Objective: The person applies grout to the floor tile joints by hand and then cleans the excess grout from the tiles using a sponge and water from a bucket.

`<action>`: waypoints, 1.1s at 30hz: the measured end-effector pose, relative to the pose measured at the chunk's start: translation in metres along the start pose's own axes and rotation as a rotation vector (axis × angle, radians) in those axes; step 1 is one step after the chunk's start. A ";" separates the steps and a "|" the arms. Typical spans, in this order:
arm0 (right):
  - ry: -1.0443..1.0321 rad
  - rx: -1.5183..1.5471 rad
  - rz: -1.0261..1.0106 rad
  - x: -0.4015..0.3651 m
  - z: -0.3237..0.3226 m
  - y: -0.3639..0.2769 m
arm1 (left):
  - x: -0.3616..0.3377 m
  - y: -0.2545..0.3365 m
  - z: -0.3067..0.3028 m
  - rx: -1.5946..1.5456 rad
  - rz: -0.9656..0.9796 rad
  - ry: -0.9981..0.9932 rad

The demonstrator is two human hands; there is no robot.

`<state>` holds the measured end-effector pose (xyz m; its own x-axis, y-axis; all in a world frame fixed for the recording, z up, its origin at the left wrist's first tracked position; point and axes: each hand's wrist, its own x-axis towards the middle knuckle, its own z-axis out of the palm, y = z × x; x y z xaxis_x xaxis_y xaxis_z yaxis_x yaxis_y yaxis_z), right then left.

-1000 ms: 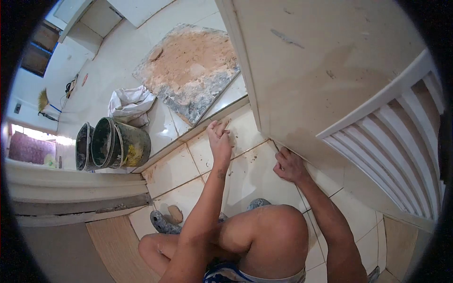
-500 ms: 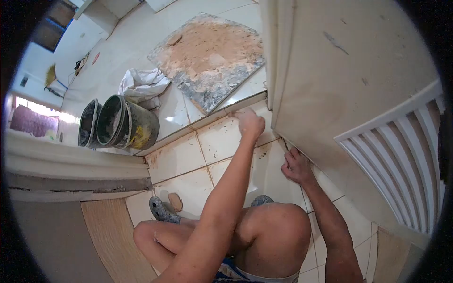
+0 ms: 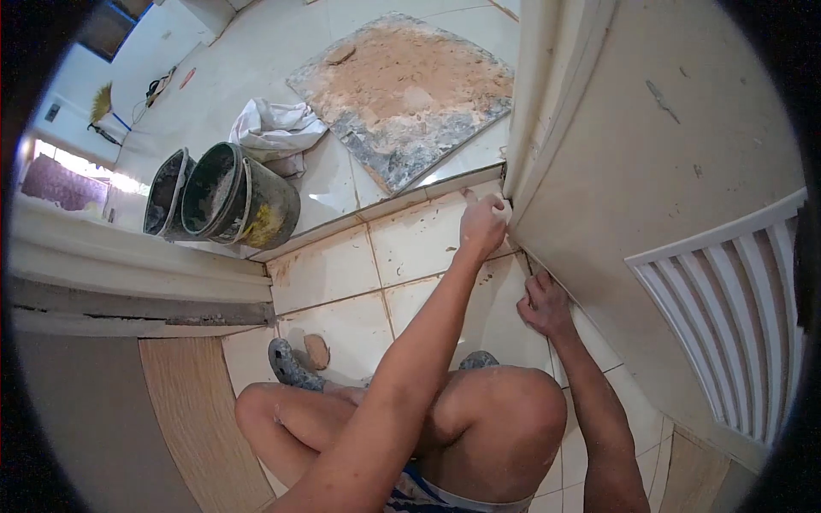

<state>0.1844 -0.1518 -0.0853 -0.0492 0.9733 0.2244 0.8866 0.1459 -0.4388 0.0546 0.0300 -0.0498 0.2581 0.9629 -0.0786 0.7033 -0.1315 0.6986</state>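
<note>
Tiled floor point(image 3: 329, 329), pale with dark joints, meeting a low step point(image 3: 398, 206); I catalogue from my remote seat, with clock directions laid over the head view.

Item 1: floor tile point(image 3: 419, 244), one, directly below the step, dark crumbs on it. I judge its longer-looking side to run beside the step, from between 8 and 9 o'clock to between 2 and 3.

Item 2: left hand point(image 3: 483, 229), the nearer one, at the tile's 2 o'clock end, by the corner of step and upright frame point(image 3: 534, 103). Most of the tile lies toward 8 to 9 o'clock of it. Fingers curled, one extended toward the step; whether anything is pinched, I cannot tell.

Item 3: right hand point(image 3: 546, 306), between 4 and 5 o'clock of the left, fingers bent, low beside the foot of the pale panel point(image 3: 633, 162); grip, if any, not legible to me.

Item 4: grey slab point(image 3: 402, 158), at 12 o'clock of the tile, bearing reddish powder point(image 3: 428, 77).

Item 5: white sack point(image 3: 278, 128), between 10 and 11.

Item 6: yellow-smeared bucket point(image 3: 269, 209), between 9 and 10, a second bucket point(image 3: 164, 201) just beyond.

Item 7: brownish piece point(image 3: 316, 351), between 7 and 8, beside a speckled shoe point(image 3: 289, 366).
</note>
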 end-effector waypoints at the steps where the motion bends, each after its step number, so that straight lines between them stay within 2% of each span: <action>1: 0.015 -0.025 -0.026 0.002 -0.001 0.002 | -0.006 -0.001 -0.006 -0.023 0.099 0.032; 2: 0.019 -0.029 -0.030 0.002 -0.001 0.002 | -0.013 -0.001 -0.010 -0.025 0.104 0.037; 4: -0.047 0.000 0.031 0.000 0.002 0.003 | -0.024 -0.001 -0.018 -0.076 -0.210 0.146; 5: -0.046 -0.002 0.027 0.001 0.004 0.004 | -0.025 -0.001 -0.018 -0.089 -0.243 0.263; 8: -0.067 -0.004 0.025 -0.002 0.006 0.009 | 0.007 -0.016 -0.008 -0.170 -0.259 0.161; 11: -0.027 0.012 0.020 0.000 0.008 0.006 | 0.015 0.004 0.001 -0.257 -0.334 0.149; 13: 0.032 -0.037 -0.048 0.003 0.004 0.005 | 0.010 0.017 0.000 -0.206 -0.297 0.156; 15: -0.008 0.009 0.005 0.002 -0.001 0.001 | 0.000 0.017 0.003 -0.155 -0.265 0.155; 17: -0.044 0.067 0.060 0.001 0.000 0.000 | -0.009 -0.004 0.004 -0.114 -0.060 0.244; 18: -0.027 0.047 0.034 0.002 0.001 0.001 | -0.015 -0.009 -0.002 -0.109 -0.059 0.246; 21: -0.010 0.036 0.017 0.001 0.004 0.002 | -0.023 -0.012 -0.023 -0.186 -0.312 0.291; 22: -0.014 0.041 0.023 0.001 0.003 0.002 | -0.016 -0.014 -0.018 -0.189 -0.311 0.291; 25: -0.019 0.004 0.010 0.001 0.003 0.003 | -0.003 -0.013 0.001 -0.128 -0.242 0.312; 28: -0.006 0.016 -0.003 0.001 0.000 0.001 | 0.002 -0.008 0.007 -0.124 -0.130 0.229; 30: -0.007 0.025 0.013 0.001 0.000 0.000 | -0.002 -0.017 0.001 -0.295 -0.017 0.096; 31: -0.016 0.036 0.029 0.000 0.000 0.000 | -0.007 -0.015 -0.009 -0.293 -0.011 0.096; 33: 0.027 -0.016 -0.025 0.002 -0.003 0.000 | -0.013 -0.012 -0.038 -0.189 0.125 0.217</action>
<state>0.1858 -0.1503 -0.0819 -0.0590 0.9643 0.2582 0.8926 0.1668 -0.4188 0.0178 0.0275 -0.0304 0.1730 0.9726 0.1556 0.5345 -0.2254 0.8145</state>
